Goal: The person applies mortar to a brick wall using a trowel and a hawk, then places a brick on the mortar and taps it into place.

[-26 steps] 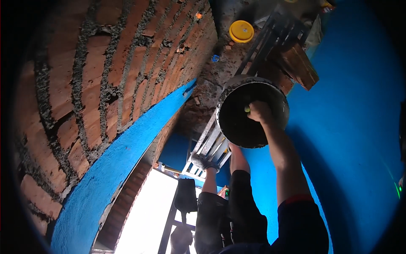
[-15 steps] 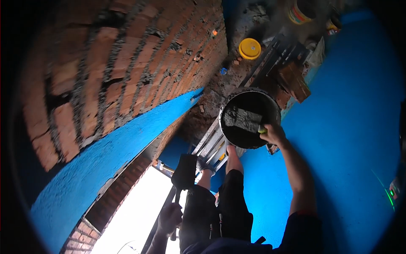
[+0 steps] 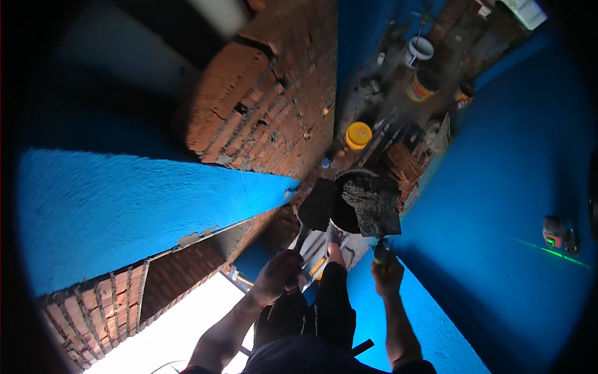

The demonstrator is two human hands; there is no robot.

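My left hand (image 3: pixel 279 275) is closed round the handle of a dark flat-bladed trowel (image 3: pixel 316 206), its blade raised beside the bucket. My right hand (image 3: pixel 387 272) grips a green-handled trowel (image 3: pixel 383 227), whose blade carries a wet grey mass of mortar above the bucket. Behind both blades is the dark, mortar-smeared bucket (image 3: pixel 344 212), partly hidden by them. My feet stand on a pale slatted metal platform (image 3: pixel 317 250) below.
A brick wall (image 3: pixel 261 106) with blue plaster rises left; a blue wall (image 3: pixel 492 187) at right bears a green-line laser level (image 3: pixel 553 234). Beyond lie a yellow lidded pail (image 3: pixel 359 134), further buckets (image 3: pixel 423 84), boards (image 3: pixel 402 162) and rubble. Bright light fills an opening (image 3: pixel 187 311) at lower left.
The right-hand trowel has come up out of the bucket with mortar on it. The left-hand trowel has moved up and right to beside the bucket. The view has shifted, showing more floor beyond.
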